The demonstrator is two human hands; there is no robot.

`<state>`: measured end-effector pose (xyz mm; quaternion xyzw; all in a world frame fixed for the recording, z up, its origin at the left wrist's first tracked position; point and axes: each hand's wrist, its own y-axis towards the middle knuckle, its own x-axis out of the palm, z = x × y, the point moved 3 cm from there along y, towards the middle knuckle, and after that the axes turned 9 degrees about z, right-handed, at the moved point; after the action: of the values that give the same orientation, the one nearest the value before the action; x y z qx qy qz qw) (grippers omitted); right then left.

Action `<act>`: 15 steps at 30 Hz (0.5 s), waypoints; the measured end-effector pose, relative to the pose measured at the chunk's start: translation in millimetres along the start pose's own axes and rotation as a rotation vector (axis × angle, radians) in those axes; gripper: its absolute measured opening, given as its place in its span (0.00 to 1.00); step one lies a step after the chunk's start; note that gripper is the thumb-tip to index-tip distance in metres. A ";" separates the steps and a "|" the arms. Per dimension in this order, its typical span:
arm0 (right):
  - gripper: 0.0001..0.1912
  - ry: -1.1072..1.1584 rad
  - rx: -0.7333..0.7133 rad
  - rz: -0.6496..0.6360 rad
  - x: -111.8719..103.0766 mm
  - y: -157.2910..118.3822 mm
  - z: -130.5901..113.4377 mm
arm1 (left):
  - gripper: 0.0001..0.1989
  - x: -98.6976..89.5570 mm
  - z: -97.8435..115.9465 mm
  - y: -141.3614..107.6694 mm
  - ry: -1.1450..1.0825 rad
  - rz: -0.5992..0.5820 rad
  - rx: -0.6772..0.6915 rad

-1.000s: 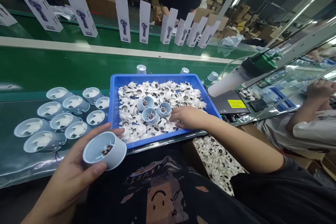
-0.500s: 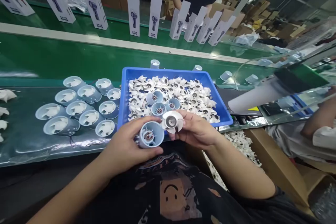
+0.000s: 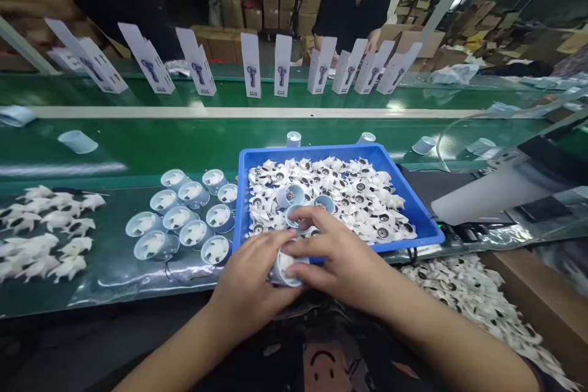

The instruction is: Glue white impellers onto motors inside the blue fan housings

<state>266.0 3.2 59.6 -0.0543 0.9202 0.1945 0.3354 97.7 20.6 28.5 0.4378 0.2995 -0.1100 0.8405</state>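
Note:
My left hand (image 3: 250,275) is wrapped around a light blue cylindrical fan housing (image 3: 277,277) in front of the tray. Inside the housing's open end sits a white fan impeller (image 3: 286,261), with the thumb and fingers of my right hand (image 3: 337,251) closed on it; my hands partly cover both parts. Just beyond lies a blue tray (image 3: 242,208) full of loose white impellers (image 3: 383,203). A few blue housings (image 3: 291,195) rest on top of these. To the left, several housings with white impellers inside (image 3: 178,218) stand grouped on the bench.
More loose impellers (image 3: 34,254) lie far left, and a box at lower right (image 3: 542,288) holds many others. Across the green conveyor (image 3: 184,141) stand printed white cartons (image 3: 252,67). A white tube-shaped object (image 3: 487,190) juts in from the right. A person (image 3: 349,12) works opposite.
The impeller, earlier held beside the housing in my right hand, is now inside the housing's open end. The view has tilted up and shifted left.

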 end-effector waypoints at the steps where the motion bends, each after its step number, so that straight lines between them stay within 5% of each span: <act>1: 0.08 0.107 -0.018 -0.010 -8.7 -6.0 1.4 | 0.22 -4.1 -4.1 1.6 -0.016 -0.040 -0.004; 4: 0.20 0.391 -0.032 0.048 -40.3 -32.1 9.4 | 0.29 -22.6 -36.5 22.3 0.045 -0.086 -0.124; 9: 0.13 0.396 0.132 0.278 -52.3 -66.8 38.4 | 0.32 -39.7 -142.5 104.9 0.418 -0.077 -0.494; 12: 0.12 0.355 0.155 0.264 -38.6 -70.7 43.0 | 0.28 -29.4 -189.6 142.7 0.426 -0.095 -0.503; 15: 0.07 0.275 0.053 0.271 -40.0 -75.4 35.6 | 0.20 -18.8 -205.6 154.7 0.313 -0.166 -0.388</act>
<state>335.3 -53.2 36.0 0.0527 0.9610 0.2045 0.1788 68.1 275.7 53.5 0.2539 0.4761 -0.0501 0.8404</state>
